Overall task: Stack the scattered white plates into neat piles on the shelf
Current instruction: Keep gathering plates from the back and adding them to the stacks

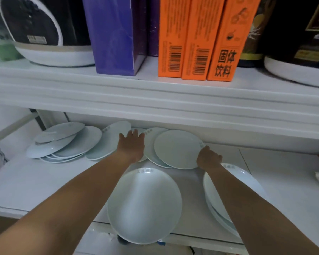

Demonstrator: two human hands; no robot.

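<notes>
White plates lie scattered across the lower white shelf (35, 183). My right hand (208, 157) grips the right rim of a plate (177, 149) that tops a small overlapping pile at the middle back. My left hand (131, 143) lies flat, fingers spread, on plates just left of that pile, beside a tilted plate (110, 140). A loose heap of plates (63, 142) sits at the back left. One plate (145, 205) rests at the shelf's front edge, overhanging it. Another pile (247, 183) lies at the right, partly hidden by my right forearm.
The upper shelf (155, 94) overhangs the plates and carries a purple box (114, 34), three orange boxes (197, 37) and dark round containers (50, 28). A metal frame bar (13, 124) runs at the far left.
</notes>
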